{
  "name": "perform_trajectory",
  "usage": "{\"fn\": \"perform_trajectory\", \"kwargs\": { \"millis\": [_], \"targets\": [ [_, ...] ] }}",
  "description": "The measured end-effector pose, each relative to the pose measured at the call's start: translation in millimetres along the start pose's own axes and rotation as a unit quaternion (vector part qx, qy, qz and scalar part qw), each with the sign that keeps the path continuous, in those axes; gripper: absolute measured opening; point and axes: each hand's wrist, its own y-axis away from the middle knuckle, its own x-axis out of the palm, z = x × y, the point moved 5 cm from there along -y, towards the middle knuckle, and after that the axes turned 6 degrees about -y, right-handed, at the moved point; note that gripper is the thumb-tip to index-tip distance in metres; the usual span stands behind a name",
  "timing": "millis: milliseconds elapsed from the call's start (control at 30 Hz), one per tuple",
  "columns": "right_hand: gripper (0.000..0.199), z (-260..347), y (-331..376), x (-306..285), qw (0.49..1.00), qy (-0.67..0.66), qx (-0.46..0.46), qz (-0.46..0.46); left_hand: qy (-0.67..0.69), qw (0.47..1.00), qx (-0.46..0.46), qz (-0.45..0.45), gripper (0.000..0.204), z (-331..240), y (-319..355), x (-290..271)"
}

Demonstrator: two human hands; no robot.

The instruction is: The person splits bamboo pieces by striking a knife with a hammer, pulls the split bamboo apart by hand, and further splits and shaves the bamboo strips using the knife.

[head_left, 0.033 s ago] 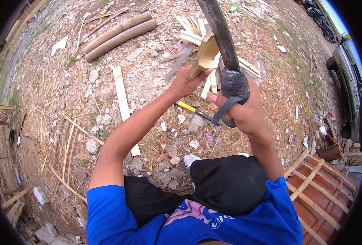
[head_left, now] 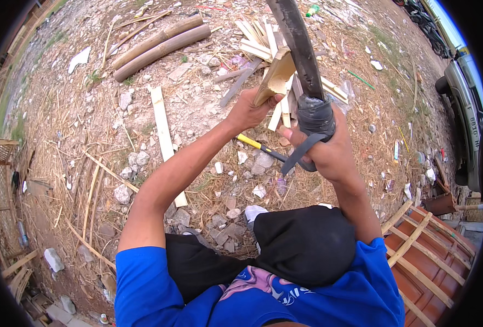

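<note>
My left hand [head_left: 250, 110] is closed around the lower end of a split bamboo piece [head_left: 274, 75], which stands tilted with its pale hollow inner face showing. In my right hand [head_left: 328, 143] is a machete [head_left: 298, 49], gripped by a handle wrapped in black tape with a loose black strap hanging from it. Its dark blade points up and away, just right of the bamboo, with a narrow gap between them. Below my hands, a hammer-like tool with a yellow and black handle [head_left: 250, 142] lies on the ground, partly hidden by the strap.
Two bamboo poles [head_left: 162, 52] lie at the far left. Split strips [head_left: 255, 48] are heaped beyond my hands, and one pale slat [head_left: 162, 122] lies beside my left arm. Stones and straw litter the ground. At right are a parked vehicle [head_left: 465, 103] and a reddish-brown panel [head_left: 432, 261] under wooden slats.
The machete has shifted slightly to the right, away from the bamboo piece. The bamboo and my left hand have moved a little to the right as well.
</note>
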Motion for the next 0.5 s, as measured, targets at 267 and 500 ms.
{"fn": "perform_trajectory", "kwargs": {
  "millis": [267, 500],
  "targets": [
    [0.033, 23, 15, -25, 0.997, -0.022, 0.053, -0.054, -0.091, 0.995, 0.036, 0.026, 0.04, -36, -15, 0],
    [0.042, 60, -2, 16, 0.996, -0.071, -0.024, 0.045, -0.239, 0.969, 0.052, -0.037, 0.034, -74, -30, -94]
  ]
}}
